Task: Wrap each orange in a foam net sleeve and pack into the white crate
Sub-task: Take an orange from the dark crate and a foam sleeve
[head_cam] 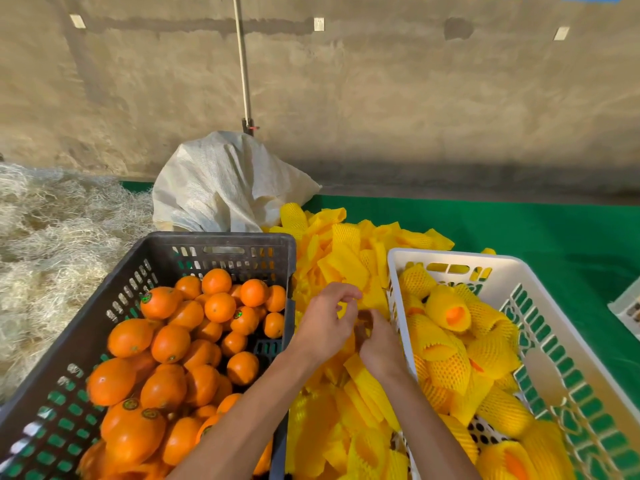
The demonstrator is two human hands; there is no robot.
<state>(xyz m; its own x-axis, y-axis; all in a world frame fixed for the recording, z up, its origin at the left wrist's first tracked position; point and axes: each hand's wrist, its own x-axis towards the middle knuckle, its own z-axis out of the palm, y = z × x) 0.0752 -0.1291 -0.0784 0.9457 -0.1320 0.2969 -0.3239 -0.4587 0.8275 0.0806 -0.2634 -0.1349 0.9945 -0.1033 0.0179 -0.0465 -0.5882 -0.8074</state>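
A dark grey crate [221, 241] on the left holds several bare oranges [169, 342]. On the right, the white crate [450, 259] holds several oranges wrapped in yellow foam net sleeves [446, 311]. Between the crates lies a heap of loose yellow foam sleeves [346, 261]. My left hand [323, 323] and my right hand [379, 346] meet over this heap, fingers curled around a yellow foam sleeve [367, 296]. Whether an orange sits between the hands is hidden.
A white woven sack [221, 185] stands behind the grey crate. Straw-like packing fibre [52, 244] covers the left side. Green cloth [519, 230] covers the table on the right, with another pale crate corner [628, 308] at the far right edge. A wall rises behind.
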